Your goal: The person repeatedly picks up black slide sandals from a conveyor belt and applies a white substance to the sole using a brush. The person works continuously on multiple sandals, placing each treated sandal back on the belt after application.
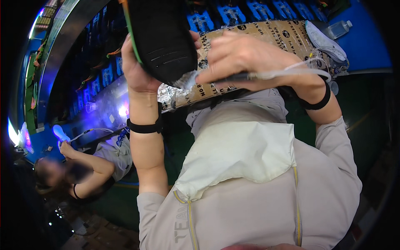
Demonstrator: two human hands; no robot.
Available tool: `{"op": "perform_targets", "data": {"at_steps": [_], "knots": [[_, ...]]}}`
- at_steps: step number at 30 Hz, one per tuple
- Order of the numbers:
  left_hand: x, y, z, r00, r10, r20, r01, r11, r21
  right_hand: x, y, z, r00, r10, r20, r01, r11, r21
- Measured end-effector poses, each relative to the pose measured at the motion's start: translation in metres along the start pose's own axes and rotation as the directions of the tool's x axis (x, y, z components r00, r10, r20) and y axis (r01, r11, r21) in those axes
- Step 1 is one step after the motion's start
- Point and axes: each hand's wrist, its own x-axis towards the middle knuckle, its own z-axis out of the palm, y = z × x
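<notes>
My left hand (139,71) holds up a black shoe sole (164,37) with a green edge, fingers and thumb gripping its sides. A few shiny streaks show on its dark face. In my right hand (237,58) is a brush (187,79) with pale bristles, which meet the rounded lower end of the sole. The brush and the right fingers are slightly blurred. From the brush handle a clear tube (287,73) runs back past my right wrist. Both wrists wear black bands.
Behind my hands is a bench padded with printed brown wrapping (266,35). A white shoe-shaped piece (327,41) and a clear plastic bottle (339,29) lie at its right. Blue shoe-shaped pieces (231,14) line the back. At left, a co-worker (93,166) holds a pale sole (61,132).
</notes>
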Motion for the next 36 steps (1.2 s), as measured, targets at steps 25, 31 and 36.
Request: {"op": "perform_targets", "data": {"at_steps": [25, 31, 36], "knots": [[-0.003, -0.044, -0.002, 0.96, -0.186, -0.208, 0.196, 0.98, 0.025, -0.023, 0.046, -0.023, 0.854, 0.421, -0.304, -0.345, 0.898, 0.274], [-0.018, -0.087, 0.001, 0.923, -0.271, -0.274, 0.205, 0.947, -0.245, -0.032, 0.086, -0.026, 0.821, 0.202, -0.535, -0.388, 0.883, -0.263], [-0.018, -0.094, -0.019, 0.958, -0.158, -0.238, 0.082, 0.95, -0.3, -0.033, 0.048, 0.037, 0.952, 0.055, -0.303, -0.167, 0.919, -0.356]]}}
